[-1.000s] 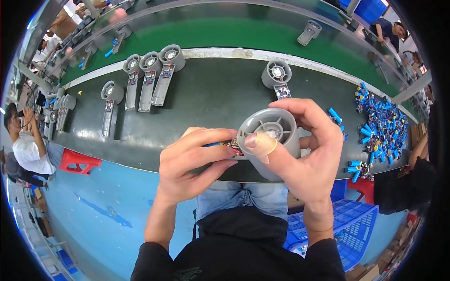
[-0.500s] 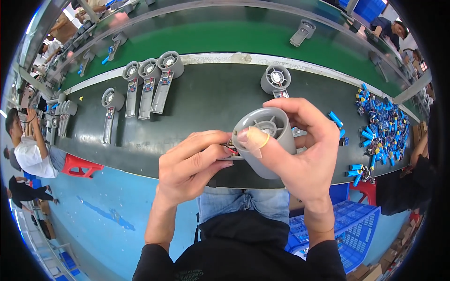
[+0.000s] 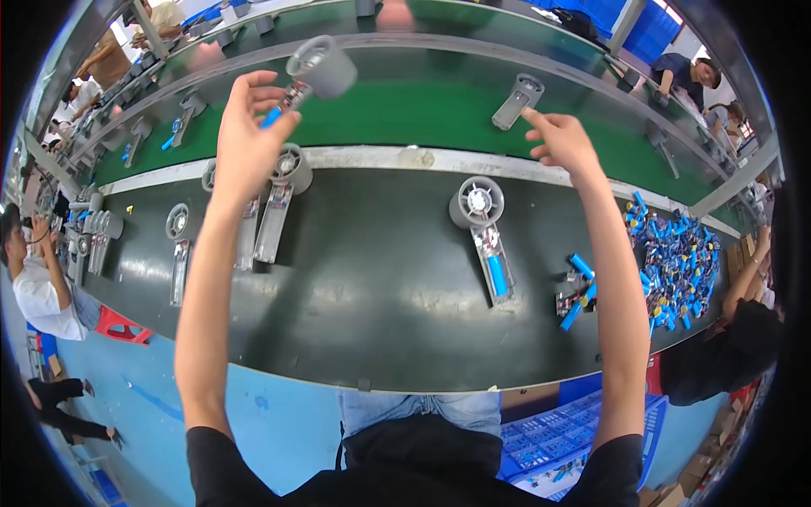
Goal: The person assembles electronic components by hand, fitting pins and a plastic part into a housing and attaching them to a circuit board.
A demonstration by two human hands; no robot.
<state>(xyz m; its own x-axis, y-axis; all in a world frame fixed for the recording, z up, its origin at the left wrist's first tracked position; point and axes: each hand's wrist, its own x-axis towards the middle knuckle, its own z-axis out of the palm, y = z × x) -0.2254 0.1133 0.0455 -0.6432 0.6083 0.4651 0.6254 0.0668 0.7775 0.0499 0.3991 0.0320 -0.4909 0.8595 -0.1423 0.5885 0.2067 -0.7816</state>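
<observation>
My left hand is closed round the handle end of a grey fan housing, held tilted over the green conveyor, with a blue battery cell and small wired parts in its handle. To the right, my right hand reaches over the belt with fingers apart. Its fingertips are at the edge of another grey fan housing lying there; whether they touch it is unclear. Nearer me on the dark table lies a fan housing with a blue cell in its open handle.
Several fan housings stand at the left of the dark table, partly behind my left arm. A heap of blue cells with circuit boards lies at the right. A blue crate sits below the table edge. People work along both sides.
My hands have parted and moved forward from over the near table edge to the conveyor. The housing both hands held is gone from there; a housing is now in my left hand. The view has shifted.
</observation>
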